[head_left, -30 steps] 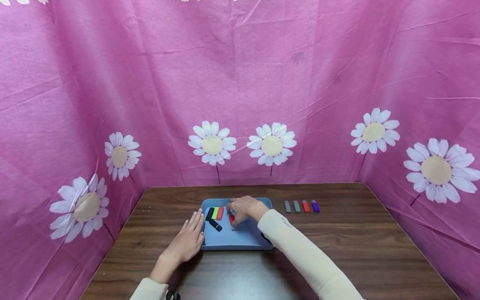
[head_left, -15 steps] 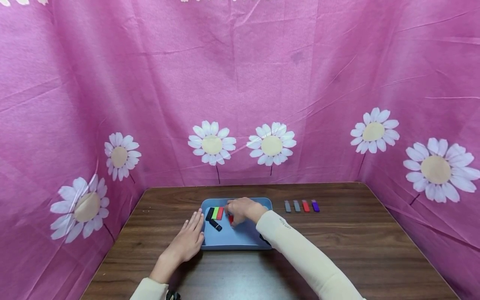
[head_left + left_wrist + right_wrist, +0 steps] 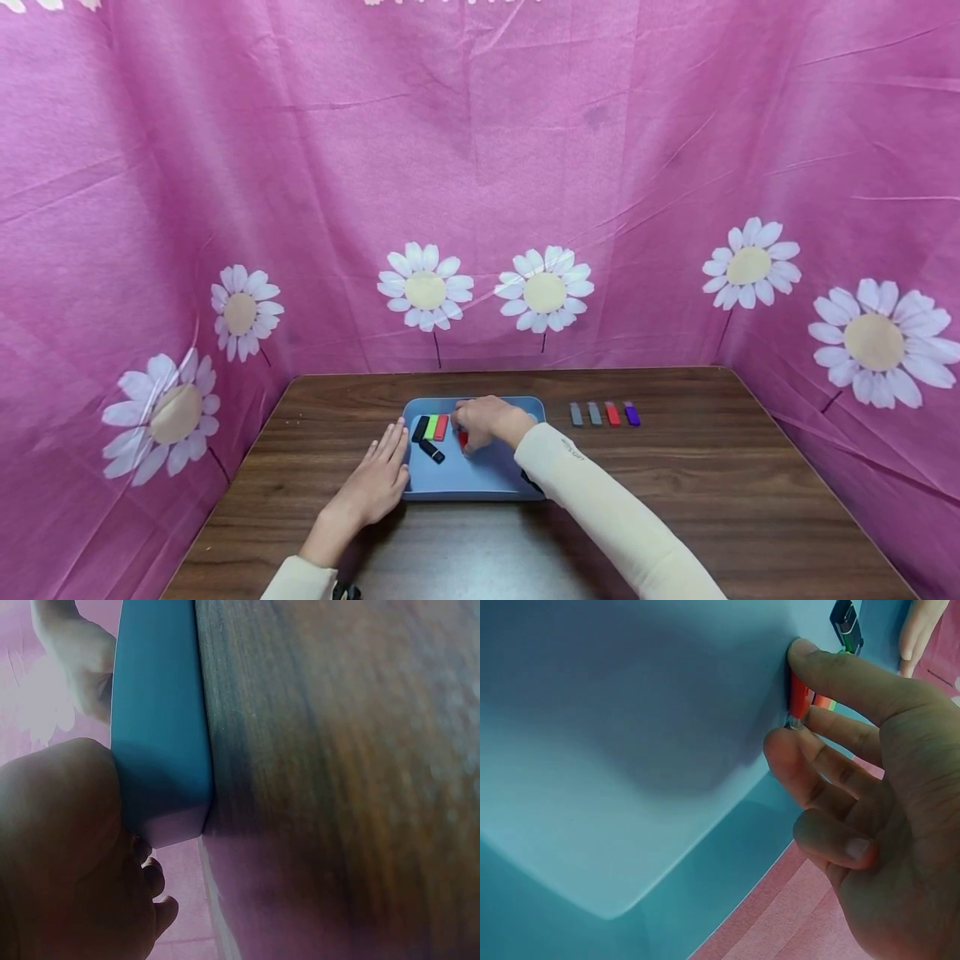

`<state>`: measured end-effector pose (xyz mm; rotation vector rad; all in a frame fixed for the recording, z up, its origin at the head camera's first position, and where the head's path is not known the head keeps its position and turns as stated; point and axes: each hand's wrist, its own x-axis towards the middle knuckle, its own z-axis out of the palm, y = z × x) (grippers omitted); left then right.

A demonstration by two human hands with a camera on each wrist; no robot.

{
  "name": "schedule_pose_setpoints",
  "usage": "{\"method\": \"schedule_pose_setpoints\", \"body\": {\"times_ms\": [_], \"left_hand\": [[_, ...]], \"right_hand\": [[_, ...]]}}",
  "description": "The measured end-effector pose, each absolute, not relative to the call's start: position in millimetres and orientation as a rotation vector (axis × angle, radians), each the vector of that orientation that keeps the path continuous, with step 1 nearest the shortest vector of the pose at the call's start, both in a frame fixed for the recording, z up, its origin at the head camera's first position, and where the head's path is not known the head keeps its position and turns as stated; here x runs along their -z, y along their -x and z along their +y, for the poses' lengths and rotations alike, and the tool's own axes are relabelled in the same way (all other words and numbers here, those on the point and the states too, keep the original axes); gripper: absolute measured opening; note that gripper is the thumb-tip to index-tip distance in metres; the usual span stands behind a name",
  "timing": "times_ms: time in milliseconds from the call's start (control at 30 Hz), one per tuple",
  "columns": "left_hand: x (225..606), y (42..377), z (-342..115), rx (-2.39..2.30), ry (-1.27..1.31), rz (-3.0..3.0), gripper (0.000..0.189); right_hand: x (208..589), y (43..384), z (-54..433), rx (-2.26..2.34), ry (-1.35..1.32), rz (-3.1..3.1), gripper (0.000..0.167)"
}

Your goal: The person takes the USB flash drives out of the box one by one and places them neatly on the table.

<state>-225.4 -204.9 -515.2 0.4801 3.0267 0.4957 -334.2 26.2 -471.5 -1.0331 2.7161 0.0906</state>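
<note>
A cream left sleeve (image 3: 298, 580) and matching right sleeve (image 3: 615, 518), close-fitting, leave the left hand (image 3: 377, 479) and right hand (image 3: 487, 419) bare, with small dark lettering (image 3: 573, 448) on the right one and, by each sleeve's end, a black piece (image 3: 346, 592), perhaps a strap but mostly hidden.

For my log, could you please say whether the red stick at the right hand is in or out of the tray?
In: the right hand holds the red stick within the rim of the tray.

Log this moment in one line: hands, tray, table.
left hand: at left rim of blue tray | right hand: pinches red stick inside tray | table: four sticks in a row right of tray
</note>
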Motion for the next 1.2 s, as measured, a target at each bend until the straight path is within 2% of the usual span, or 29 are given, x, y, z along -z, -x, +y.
{"method": "schedule_pose_setpoints", "body": {"times_ms": [1200], "left_hand": [[518,226,-205,-0.469,-0.472,3.037,0.061]], "right_hand": [[456,332,52,0.053,1.178,2.760,0.054]]}}
